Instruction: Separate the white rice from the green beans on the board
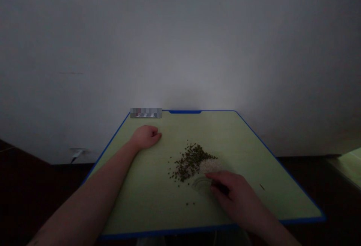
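Observation:
On the light green tabletop [158,197], a loose heap of small dark green beans [191,159] borders a pale pile of grains that look like rice [211,166]. My right hand [234,195] is just in front of the pale pile, thumb and fingers curled towards each other. Between its fingertips and the heap shows a faint, see-through curved object [200,183]; my fingers seem to grip its right side, and its kind is unclear. Farther back and to the left, my left hand [146,137] rests on the table as a loose fist, with nothing visible in it.
A few stray beans [190,203] lie near the front. A thin dark stick-like piece [262,187] lies at the right. Blue edging [169,233] rims the table. A blurred-out object [146,113] is at the back left corner, against the wall [183,50]. A plugged-in socket [77,154] sits low at left.

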### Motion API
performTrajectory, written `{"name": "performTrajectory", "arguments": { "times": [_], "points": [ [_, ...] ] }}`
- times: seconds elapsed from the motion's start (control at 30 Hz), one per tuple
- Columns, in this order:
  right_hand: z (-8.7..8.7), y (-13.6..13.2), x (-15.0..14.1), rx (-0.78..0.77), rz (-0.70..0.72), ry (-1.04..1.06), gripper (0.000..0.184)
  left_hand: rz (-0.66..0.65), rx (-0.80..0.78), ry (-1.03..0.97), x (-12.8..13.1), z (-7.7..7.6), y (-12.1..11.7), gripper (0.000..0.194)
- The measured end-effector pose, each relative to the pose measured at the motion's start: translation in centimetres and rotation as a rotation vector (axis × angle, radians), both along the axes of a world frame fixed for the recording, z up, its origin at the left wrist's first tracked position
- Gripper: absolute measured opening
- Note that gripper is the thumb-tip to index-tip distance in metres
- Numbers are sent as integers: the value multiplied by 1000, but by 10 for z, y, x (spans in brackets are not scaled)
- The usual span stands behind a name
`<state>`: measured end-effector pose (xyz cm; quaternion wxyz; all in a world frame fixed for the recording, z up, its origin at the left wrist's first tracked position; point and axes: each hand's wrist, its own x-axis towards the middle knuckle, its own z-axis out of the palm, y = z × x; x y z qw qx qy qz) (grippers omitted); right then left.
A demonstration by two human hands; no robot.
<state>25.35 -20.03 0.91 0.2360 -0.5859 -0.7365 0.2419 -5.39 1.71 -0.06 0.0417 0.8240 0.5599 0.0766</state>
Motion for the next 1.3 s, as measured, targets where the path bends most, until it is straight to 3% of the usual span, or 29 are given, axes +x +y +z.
{"name": "performTrajectory", "arguments": {
  "times": [0.23,0.4,0.57,0.73,1.3],
  "points": [
    [-5,3,-7,9,30,4,36,7,-2,8,0,-1,0,39],
    [2,3,-18,-10,80,-1,37,12,-3,12,0,0,-1,39],
    [12,2,-8,-2,65,15,35,17,-30,26,2,3,-3,39],
    [9,1,5,24,29,-1,34,9,-5,35,3,4,-2,39],
    [9,18,-5,120,126,-33,35,21,-7,26,1,1,-1,39]
  ]
}}
